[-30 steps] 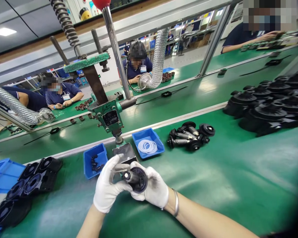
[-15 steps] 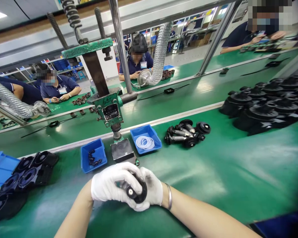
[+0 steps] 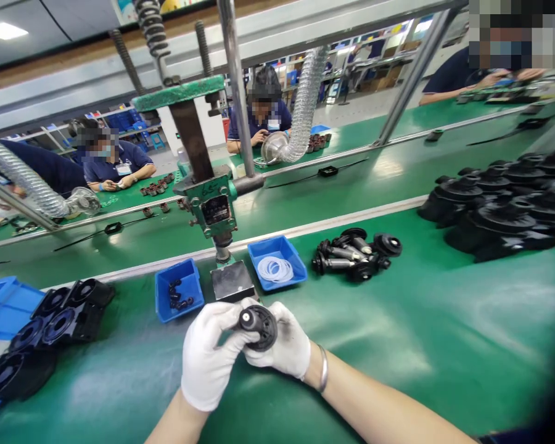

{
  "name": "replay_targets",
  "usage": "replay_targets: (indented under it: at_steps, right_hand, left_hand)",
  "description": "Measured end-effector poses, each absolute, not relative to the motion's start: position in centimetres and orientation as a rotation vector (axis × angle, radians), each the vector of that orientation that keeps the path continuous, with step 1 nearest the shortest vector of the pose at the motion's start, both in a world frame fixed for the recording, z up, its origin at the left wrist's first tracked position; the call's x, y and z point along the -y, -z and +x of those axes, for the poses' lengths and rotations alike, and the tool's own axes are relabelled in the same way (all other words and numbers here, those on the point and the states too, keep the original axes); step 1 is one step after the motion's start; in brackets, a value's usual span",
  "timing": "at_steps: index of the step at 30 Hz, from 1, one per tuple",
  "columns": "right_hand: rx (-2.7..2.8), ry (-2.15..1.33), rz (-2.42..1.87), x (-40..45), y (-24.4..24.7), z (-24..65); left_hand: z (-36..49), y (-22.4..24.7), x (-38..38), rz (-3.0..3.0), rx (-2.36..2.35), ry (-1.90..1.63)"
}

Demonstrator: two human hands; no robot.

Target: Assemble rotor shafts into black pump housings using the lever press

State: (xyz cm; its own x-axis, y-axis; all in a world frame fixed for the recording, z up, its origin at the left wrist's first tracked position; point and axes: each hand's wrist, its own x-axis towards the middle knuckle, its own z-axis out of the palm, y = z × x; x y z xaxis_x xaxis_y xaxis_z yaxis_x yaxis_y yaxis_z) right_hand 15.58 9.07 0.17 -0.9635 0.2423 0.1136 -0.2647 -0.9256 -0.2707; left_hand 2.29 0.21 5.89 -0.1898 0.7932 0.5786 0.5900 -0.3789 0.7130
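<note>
Both my hands wear white gloves and meet around one round black part (image 3: 264, 330) with a raised hub and a pale centre. My right hand (image 3: 289, 342) grips its disc from the right and behind. With thumb and fingers, my left hand (image 3: 210, 351) pinches the hub from the left. The far side of the part is hidden by the gloves. Just beyond my hands is the metal block (image 3: 234, 281) under a green press (image 3: 210, 203). A blue bin (image 3: 179, 290) with small black pieces stands left of it, and another blue bin (image 3: 284, 246) with white rings (image 3: 275, 269) stands right.
Several black parts with metal shafts (image 3: 351, 253) lie in a pile right of the bins. Black housings (image 3: 490, 216) stand at the far right, more black housings (image 3: 60, 320) at the left. Co-workers sit across the green bench, behind a metal rail (image 3: 342, 216).
My left hand has shifted from over the part to its left side, fingers now pinching the hub. The part has tipped so its face shows more. The view has shifted slightly.
</note>
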Motion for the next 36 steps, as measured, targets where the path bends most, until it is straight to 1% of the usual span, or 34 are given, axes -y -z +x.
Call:
replay_targets:
  at_steps: [3, 6, 8, 11, 12, 13, 14, 15, 16, 19, 21, 24, 26, 29, 32, 34, 36]
  right_hand:
    - [0.421, -2.742, 0.023, -8.8, -0.4, 15.7]
    - [0.405, -2.700, -0.137, -8.8, -0.4, 15.7]
    - [0.433, -2.694, -0.217, -8.8, -0.3, 15.7]
    - [0.548, -2.655, -0.252, -8.8, -0.3, 15.6]
    - [0.579, -2.633, -0.262, -8.7, -0.3, 15.5]
    - [0.597, -2.611, -0.280, -8.7, -0.4, 15.5]
    - [0.602, -2.586, -0.306, -8.8, -0.5, 15.5]
    - [0.601, -2.563, -0.337, -8.8, -0.5, 15.5]
    - [0.598, -2.546, -0.370, -8.9, -0.5, 15.5]
    - [0.592, -2.517, -0.421, -9.0, -0.4, 15.4]
    - [0.608, -2.517, -0.414, -9.0, -0.2, 15.3]
    - [0.648, -2.529, -0.402, -8.9, 0.2, 14.9]
    - [0.682, -2.522, -0.404, -8.8, 0.3, 14.7]
    - [0.724, -2.478, -0.366, -8.4, 0.1, 14.4]
    - [0.752, -2.425, -0.283, -8.1, -0.1, 14.3]
    - [0.767, -2.410, -0.230, -8.1, -0.1, 14.3]
    - [0.768, -2.402, -0.179, -8.2, 0.2, 14.3]
  left_hand:
    - [2.6, -5.8, 0.3, 2.047, -1.833, -1.624]
    - [2.7, -6.0, 0.6, 2.360, -2.017, -1.574]
    - [2.6, -6.2, 0.8, 2.572, -1.944, -1.444]
    - [0.9, -6.5, 1.5, 2.707, -1.669, -1.211]
    - [-0.5, -6.7, 1.9, 2.647, -1.771, -1.144]
    - [-2.3, -6.9, 2.5, 2.540, -1.968, -1.114]
    - [-4.6, -7.3, 3.2, 2.291, -2.335, -1.004]
    - [-7.3, -7.7, 4.0, 1.898, -2.795, -0.822]
    - [-10.2, -8.1, 5.0, 1.646, -3.022, -0.761]
    - [-18.4, -9.0, 8.9, 1.028, -3.406, -0.567]
    - [-22.3, -9.0, 11.9, 0.677, -3.491, -0.344]
    - [-25.1, -8.2, 15.5, 0.526, -3.433, -0.059]
    - [-25.4, -7.6, 16.8, 0.641, -3.350, 0.063]
    - [-23.9, -6.7, 16.8, 0.981, -3.150, 0.145]
    - [-20.2, -5.4, 15.3, 1.330, -2.851, 0.075]
    - [-17.2, -4.3, 13.8, 1.523, -2.645, -0.059]
    - [-14.0, -3.3, 11.9, 1.654, -2.544, -0.197]
